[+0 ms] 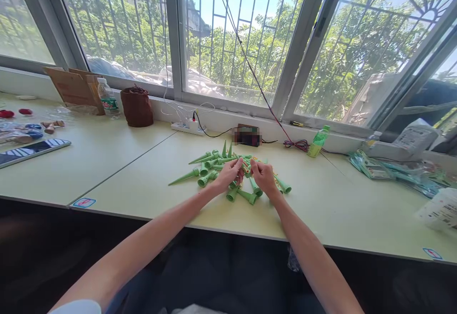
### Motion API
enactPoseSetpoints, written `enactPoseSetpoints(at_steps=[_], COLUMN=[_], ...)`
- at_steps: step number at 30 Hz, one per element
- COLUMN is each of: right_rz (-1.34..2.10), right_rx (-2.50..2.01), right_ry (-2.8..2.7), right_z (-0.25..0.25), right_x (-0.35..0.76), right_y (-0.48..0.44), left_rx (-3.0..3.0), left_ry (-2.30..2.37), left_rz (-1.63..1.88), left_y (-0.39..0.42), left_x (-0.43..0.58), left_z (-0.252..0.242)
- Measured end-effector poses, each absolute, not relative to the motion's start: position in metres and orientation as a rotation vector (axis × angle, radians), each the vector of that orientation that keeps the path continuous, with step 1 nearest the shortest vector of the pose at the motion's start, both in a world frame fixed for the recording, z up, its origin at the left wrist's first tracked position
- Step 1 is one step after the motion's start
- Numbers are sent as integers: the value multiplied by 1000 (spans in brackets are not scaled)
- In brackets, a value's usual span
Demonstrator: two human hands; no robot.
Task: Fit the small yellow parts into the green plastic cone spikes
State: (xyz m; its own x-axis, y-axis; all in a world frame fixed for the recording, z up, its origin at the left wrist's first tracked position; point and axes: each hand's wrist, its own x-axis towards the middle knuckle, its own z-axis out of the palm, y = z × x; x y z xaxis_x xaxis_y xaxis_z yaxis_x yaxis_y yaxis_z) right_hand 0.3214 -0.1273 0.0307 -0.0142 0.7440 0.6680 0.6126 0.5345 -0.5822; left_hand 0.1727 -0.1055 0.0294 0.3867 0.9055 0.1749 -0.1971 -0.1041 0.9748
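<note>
A pile of green plastic watering spikes [206, 179], hollow and cone-shaped with wide round ends, lies on the pale table in front of me. Over its middle, my left hand [229, 175] is closed around one green watering spike [245, 166], which has a small orange part at its end. My right hand [263, 176] is curled in a pinch just beside that end. Whatever its fingertips grip is hidden. Small yellow-orange bits show among the spikes behind my hands. A long spike [183, 177] points out to the left of the pile.
Behind the pile are a power strip [187, 127], a dark device [248, 135] and cables. A green-labelled bottle [319, 141] stands right of them. Plastic packets [378, 166] and a white tub [441, 209] lie right; a brown pot [137, 108] and a tablet [32, 151] are left.
</note>
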Motion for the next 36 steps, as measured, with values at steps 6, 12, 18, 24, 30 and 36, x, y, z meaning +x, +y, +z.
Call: enactPoseSetpoints(at_steps=[6,12,18,24,30,36], right_rz=[155,150,141,147,131,128], right_rx=[-1152,-1160,-1164,-1166,-1192,-1214], right_ry=[-1714,-1722,-1759,-1781,-1739,-1696], right_z=[31,30,29,29,26,25], right_x=[321,323,323,323,326,328], right_y=[-127,-125,-125,-124,-120,-119], left_rx=[1353,1390,1405,1404,1318,1204], left_ry=[719,816,827,827,786,725], left_rz=[1110,1216,1232,1240,1234,1116], left_y=[-104,-100,-101,-102,-105,-106], left_x=[173,172,172,172,174,171], left_z=[28,27,28,29,33,36])
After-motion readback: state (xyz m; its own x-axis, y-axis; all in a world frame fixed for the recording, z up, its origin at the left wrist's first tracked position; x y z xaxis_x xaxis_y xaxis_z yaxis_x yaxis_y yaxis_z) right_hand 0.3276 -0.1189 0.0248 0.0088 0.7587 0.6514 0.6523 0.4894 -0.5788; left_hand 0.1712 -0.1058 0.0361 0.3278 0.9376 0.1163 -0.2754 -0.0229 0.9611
